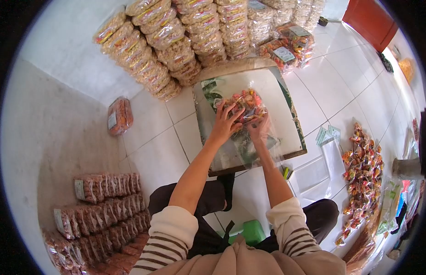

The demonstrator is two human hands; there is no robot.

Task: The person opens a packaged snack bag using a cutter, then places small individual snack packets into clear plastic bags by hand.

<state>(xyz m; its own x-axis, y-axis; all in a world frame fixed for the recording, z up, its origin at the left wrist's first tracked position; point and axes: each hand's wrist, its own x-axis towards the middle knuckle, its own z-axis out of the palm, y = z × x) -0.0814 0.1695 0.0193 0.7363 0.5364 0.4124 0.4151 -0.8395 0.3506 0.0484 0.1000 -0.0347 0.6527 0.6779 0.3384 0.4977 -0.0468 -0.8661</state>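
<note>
A clear plastic bag of colourful wrapped snacks (248, 101) lies on a low, worn board-topped table (224, 158). My left hand (225, 121) grips its left side, fingers spread and curved over the plastic. On the near right side, my right hand (259, 129) holds the same bag, its fingers partly hidden behind the plastic. The bag's loose, see-through end trails over the table towards me. I cannot tell whether the bag is sealed.
Tall stacks of bagged snacks (194, 32) stand behind the table. Filled, labelled bags (288, 48) sit at the back right. Rows of brown packs (107, 188) are at the left. A pile of colourful snacks (362, 174), labels (327, 134) and plastic sleeves (333, 160) lie right.
</note>
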